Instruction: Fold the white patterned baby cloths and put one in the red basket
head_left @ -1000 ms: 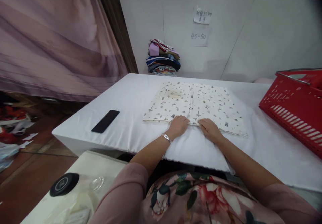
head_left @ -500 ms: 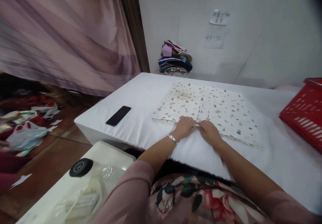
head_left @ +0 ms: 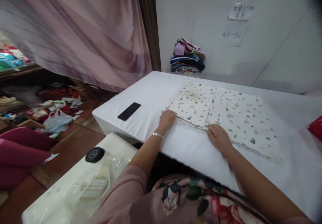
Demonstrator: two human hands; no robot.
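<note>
A white cloth [head_left: 226, 113] with small printed figures lies folded in layers on the white-covered table [head_left: 156, 89]. A crease runs across its middle, and a faint yellowish patch shows on its left part. My left hand [head_left: 167, 120] grips the cloth's near left corner, fingers on top and thumb toward the edge. Farther right, near the crease, my right hand [head_left: 218, 136] pinches the same near edge. Between my hands the edge is slightly lifted, its layers showing.
A black phone [head_left: 129, 111] lies left on the table. Folded clothes [head_left: 188, 57] are stacked by the wall. A red basket [head_left: 315, 128] stands at the right edge. A cream-topped stand [head_left: 110, 150] holds a round black object [head_left: 95, 154] and clear plastic. Bags [head_left: 57, 120] lie on the floor.
My left hand has slid left along the near edge to the corner, away from my right hand, which stays near the crease. The view has turned left, so the basket is mostly out of sight.
</note>
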